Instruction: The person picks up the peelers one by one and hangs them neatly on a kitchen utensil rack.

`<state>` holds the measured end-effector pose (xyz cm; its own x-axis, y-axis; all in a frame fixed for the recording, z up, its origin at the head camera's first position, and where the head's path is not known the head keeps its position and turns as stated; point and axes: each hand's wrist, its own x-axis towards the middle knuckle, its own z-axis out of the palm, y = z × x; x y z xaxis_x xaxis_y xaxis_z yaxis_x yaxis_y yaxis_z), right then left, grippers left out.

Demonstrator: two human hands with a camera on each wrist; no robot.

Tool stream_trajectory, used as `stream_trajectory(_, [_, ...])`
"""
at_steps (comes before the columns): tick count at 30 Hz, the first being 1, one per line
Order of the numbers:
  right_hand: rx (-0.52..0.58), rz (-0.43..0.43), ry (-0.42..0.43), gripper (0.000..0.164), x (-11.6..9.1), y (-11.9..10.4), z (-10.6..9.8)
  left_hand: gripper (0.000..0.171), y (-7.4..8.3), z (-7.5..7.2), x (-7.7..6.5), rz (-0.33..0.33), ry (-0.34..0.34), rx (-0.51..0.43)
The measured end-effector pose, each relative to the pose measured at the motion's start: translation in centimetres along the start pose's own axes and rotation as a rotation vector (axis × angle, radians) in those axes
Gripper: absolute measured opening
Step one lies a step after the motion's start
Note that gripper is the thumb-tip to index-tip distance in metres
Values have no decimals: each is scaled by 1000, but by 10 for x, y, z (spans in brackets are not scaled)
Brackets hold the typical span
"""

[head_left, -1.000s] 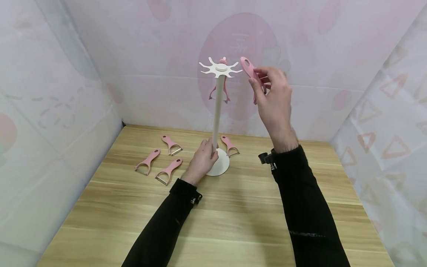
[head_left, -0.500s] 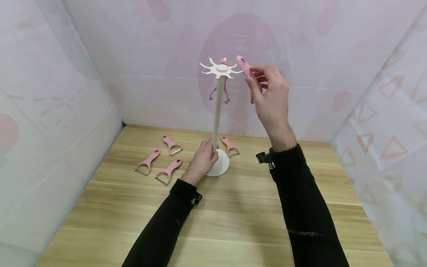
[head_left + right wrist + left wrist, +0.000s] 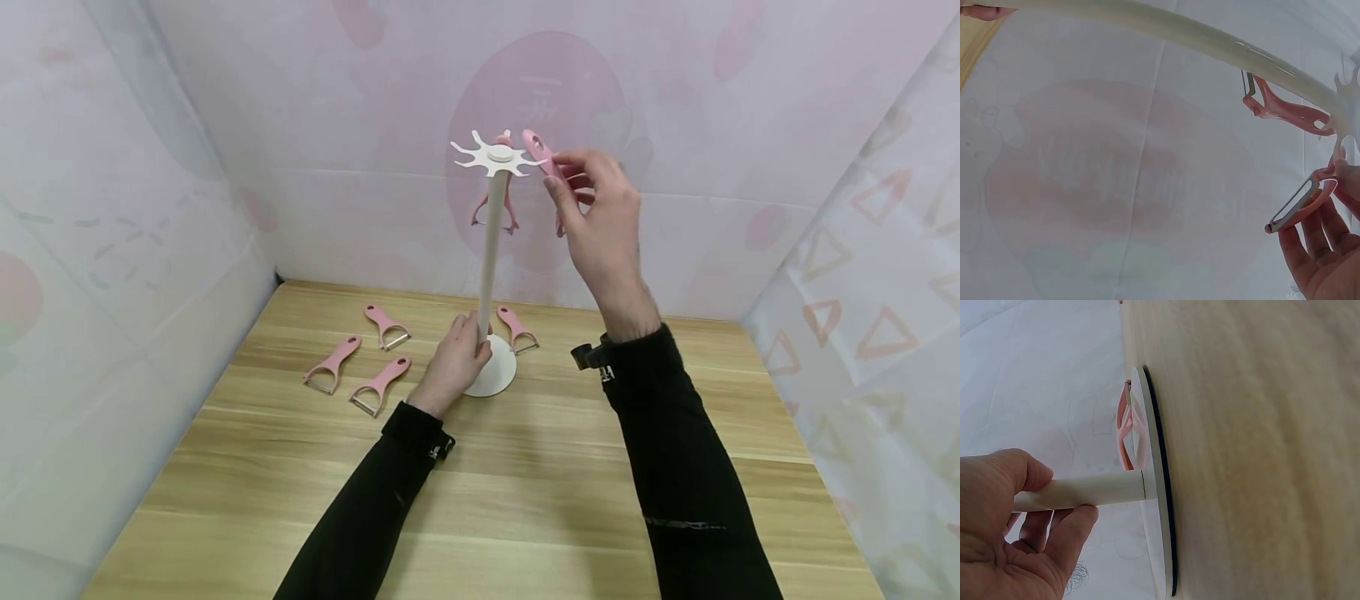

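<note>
A white stand [image 3: 491, 242] rises from a round base, topped by a ring of curved hooks [image 3: 500, 154]. Low on its pole, my left hand [image 3: 452, 358] grips it between thumb and fingers; the left wrist view shows this hold on the pole [image 3: 1104, 489] just above the base. Up at the hooks, my right hand [image 3: 603, 217] pinches a pink peeler [image 3: 540, 148], its holed handle end tilted up beside the right-hand hooks. Whether the hole is on a hook, I cannot tell. Another pink peeler [image 3: 1291, 112] hangs from a hook behind the pole, blade down.
Left of the base, several pink peelers [image 3: 382, 383] lie on the wooden table [image 3: 480, 508]. One more peeler [image 3: 516, 327] lies behind the base, to its right. A printed cloth backdrop [image 3: 360, 225] stands behind the table and along both sides.
My right hand has moved left with the peeler, bringing its handle end up to the hooks. The left hand stays on the pole, and the top of the stand has shifted very slightly right.
</note>
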<state>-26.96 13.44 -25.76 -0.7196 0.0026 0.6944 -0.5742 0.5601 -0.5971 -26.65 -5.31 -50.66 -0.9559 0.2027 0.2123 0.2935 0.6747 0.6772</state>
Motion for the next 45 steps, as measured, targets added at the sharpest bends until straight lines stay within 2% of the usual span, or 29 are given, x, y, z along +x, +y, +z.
stream_trajectory(11, [22,25,-31,35,-2,4,3,17,0,0,-1,7,1,9])
stream_trajectory(22, [149,77,-125,36,-3,11,8,17,0,1,0,25,17,12])
stream_trajectory(32, [232,112,-177,36,-11,-11,6,20,1,0,0,17,-1,10])
stream_trajectory(39, [279,149,-204,39,-12,0,15,19,2,0,0,17,2,21])
stream_trajectory(45, [279,133,-200,38,-14,4,16,19,2,0,-1,17,0,28])
